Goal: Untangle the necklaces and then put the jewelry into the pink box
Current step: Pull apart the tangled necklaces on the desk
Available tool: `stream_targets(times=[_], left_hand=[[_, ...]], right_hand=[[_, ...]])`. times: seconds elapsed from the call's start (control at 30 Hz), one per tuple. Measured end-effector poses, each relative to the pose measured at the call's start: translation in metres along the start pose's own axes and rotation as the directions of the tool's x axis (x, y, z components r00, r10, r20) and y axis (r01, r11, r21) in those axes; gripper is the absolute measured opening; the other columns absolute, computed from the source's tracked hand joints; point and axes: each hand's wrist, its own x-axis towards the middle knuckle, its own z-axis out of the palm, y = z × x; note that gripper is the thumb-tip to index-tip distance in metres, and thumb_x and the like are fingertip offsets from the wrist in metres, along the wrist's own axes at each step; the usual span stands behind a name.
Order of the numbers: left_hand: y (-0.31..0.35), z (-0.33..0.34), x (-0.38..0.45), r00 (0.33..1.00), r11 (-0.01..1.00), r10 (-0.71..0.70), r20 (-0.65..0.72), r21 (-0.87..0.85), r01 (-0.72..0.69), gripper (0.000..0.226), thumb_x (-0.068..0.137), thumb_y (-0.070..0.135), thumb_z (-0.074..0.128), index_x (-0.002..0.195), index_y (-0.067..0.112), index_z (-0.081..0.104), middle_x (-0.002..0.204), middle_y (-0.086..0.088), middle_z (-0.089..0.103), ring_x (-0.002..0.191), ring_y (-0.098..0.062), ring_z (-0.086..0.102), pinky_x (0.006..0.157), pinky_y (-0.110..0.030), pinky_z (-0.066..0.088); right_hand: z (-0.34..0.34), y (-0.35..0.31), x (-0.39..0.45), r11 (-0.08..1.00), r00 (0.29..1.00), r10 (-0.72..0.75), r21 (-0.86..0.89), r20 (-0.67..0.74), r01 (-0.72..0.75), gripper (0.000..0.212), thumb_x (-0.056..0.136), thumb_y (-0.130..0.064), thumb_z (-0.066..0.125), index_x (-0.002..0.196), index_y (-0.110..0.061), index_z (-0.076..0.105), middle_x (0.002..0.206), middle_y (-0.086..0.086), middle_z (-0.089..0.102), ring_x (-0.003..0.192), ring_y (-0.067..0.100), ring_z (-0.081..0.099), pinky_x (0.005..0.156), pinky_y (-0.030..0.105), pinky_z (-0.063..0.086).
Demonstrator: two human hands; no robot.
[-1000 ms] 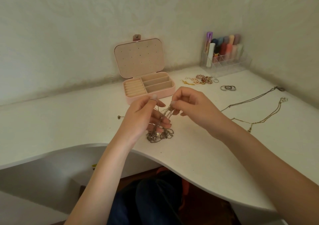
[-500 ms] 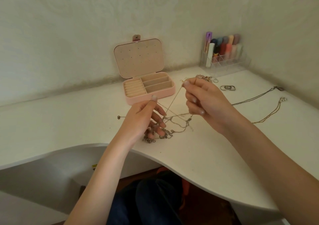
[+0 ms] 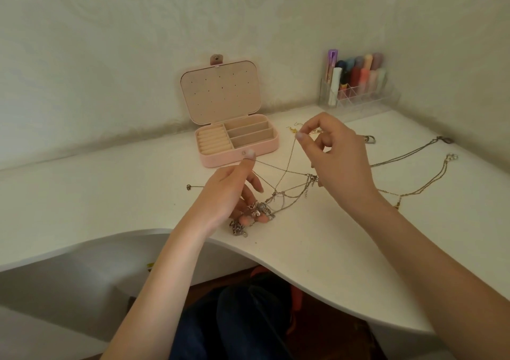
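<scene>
Necklaces (image 3: 287,186) hung in a tangled web between the person's two hands, above the white desk (image 3: 317,249) and just in front of the pink box (image 3: 237,158). The right hand (image 3: 339,158) was raised, thumb and forefinger pinched on one thin chain at its top end; that chain ran down and leftward from the fingertips (image 3: 299,136) into the knot of strands. The lower fingers of the same hand were curled, with another bunch of chain meeting them at the palm side. The left hand (image 3: 229,194) pinched a second strand between its raised thumb and forefinger, right in front of the box's front wall, and this strand stretched rightward across the first. Its remaining fingers were curled under a cluster of pendants (image 3: 255,212), some of which spilled below the hand onto the desk edge.

The box stood open, lid upright, with its ring rolls and three slots showing no jewelry. Two more chains (image 3: 414,172) lay stretched on the desk to the right, well apart from the tangle. A clear organizer (image 3: 358,94) of coloured tubes stood in the far corner.
</scene>
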Motion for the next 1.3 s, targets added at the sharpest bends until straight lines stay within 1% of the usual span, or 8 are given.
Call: stream_targets(times=[0.3,0.5,0.67,0.73,0.87,1.0,1.17,1.3], left_hand=[[0.004,-0.008,-0.003,0.970,0.941,-0.073,0.232,-0.307,0.144,0.045,0.100,0.037,0.039,0.081,0.005,0.065,0.058,-0.010,0.062,0.056,-0.026,0.069,0.038,-0.020,0.045],[-0.008,-0.008,0.008,0.946,0.769,-0.058,0.318,-0.590,0.246,0.041,0.100,0.019,0.037,0.094,-0.001,0.072,0.093,-0.026,0.070,0.078,-0.027,0.073,0.059,-0.022,0.059],[-0.015,-0.001,0.020,0.986,0.609,0.011,0.168,-0.783,0.126,0.032,0.076,0.005,0.060,0.106,-0.004,0.064,0.102,-0.020,0.070,0.090,-0.023,0.071,0.076,-0.023,0.058],[-0.016,0.004,0.022,0.993,0.612,0.035,0.112,-0.788,0.068,0.035,0.071,0.002,0.064,0.106,0.000,0.065,0.097,-0.016,0.072,0.086,-0.019,0.072,0.073,-0.023,0.058],[-0.017,0.014,0.024,0.998,0.616,0.061,0.012,-0.787,-0.028,0.028,0.074,0.003,0.064,0.102,0.006,0.065,0.089,-0.013,0.074,0.084,-0.017,0.072,0.073,-0.022,0.057],[-0.019,0.019,0.022,0.987,0.633,0.131,-0.095,-0.758,-0.157,0.018,0.082,0.001,0.061,0.098,0.008,0.065,0.083,-0.008,0.074,0.082,-0.014,0.071,0.075,-0.022,0.056],[-0.018,0.022,0.018,0.971,0.683,0.163,-0.176,-0.690,-0.240,0.016,0.084,-0.003,0.061,0.095,0.008,0.064,0.066,-0.003,0.070,0.064,-0.013,0.068,0.060,-0.021,0.053],[-0.020,0.021,0.018,0.963,0.688,0.149,-0.225,-0.676,-0.264,0.016,0.083,-0.004,0.062,0.091,0.010,0.065,0.067,0.000,0.067,0.064,-0.009,0.063,0.064,-0.021,0.053]], right_hand=[[0.007,0.012,0.001,0.998,0.991,0.034,-0.062,0.132,-0.026,0.006,0.094,-0.026,0.055,0.089,-0.022,0.056,0.068,0.002,0.057,0.055,0.008,0.045,0.055,0.020,0.039],[0.010,0.014,-0.002,0.989,0.972,0.013,-0.149,0.235,0.023,0.007,0.091,-0.022,0.057,0.092,-0.029,0.056,0.097,-0.006,0.058,0.084,0.009,0.052,0.074,0.028,0.042],[0.015,0.005,-0.007,1.000,0.960,0.004,0.016,0.280,-0.009,0.010,0.088,-0.032,0.063,0.086,-0.024,0.057,0.091,-0.009,0.061,0.080,0.006,0.055,0.069,0.014,0.042],[0.020,0.005,-0.009,0.991,0.946,0.076,0.079,0.315,-0.105,0.019,0.086,-0.037,0.064,0.086,-0.019,0.058,0.086,-0.006,0.063,0.071,0.007,0.055,0.064,0.014,0.043],[0.030,0.007,-0.012,0.971,0.906,0.150,0.114,0.395,-0.211,0.020,0.086,-0.037,0.065,0.087,-0.018,0.069,0.082,-0.004,0.068,0.072,0.009,0.058,0.078,0.033,0.050],[0.027,0.003,-0.014,0.930,0.892,0.144,0.250,0.428,-0.270,0.018,0.086,-0.033,0.066,0.090,-0.017,0.074,0.082,0.001,0.070,0.067,0.001,0.057,0.071,0.020,0.047],[0.034,0.004,-0.017,0.959,0.938,0.049,0.246,0.342,-0.140,0.013,0.081,-0.023,0.074,0.082,-0.012,0.067,0.079,0.005,0.070,0.068,0.022,0.060,0.067,0.027,0.048],[0.037,0.003,-0.019,0.966,0.941,-0.014,0.249,0.339,-0.076,0.015,0.086,-0.017,0.067,0.078,-0.005,0.062,0.067,-0.008,0.060,0.061,0.006,0.052,0.061,0.014,0.041]])
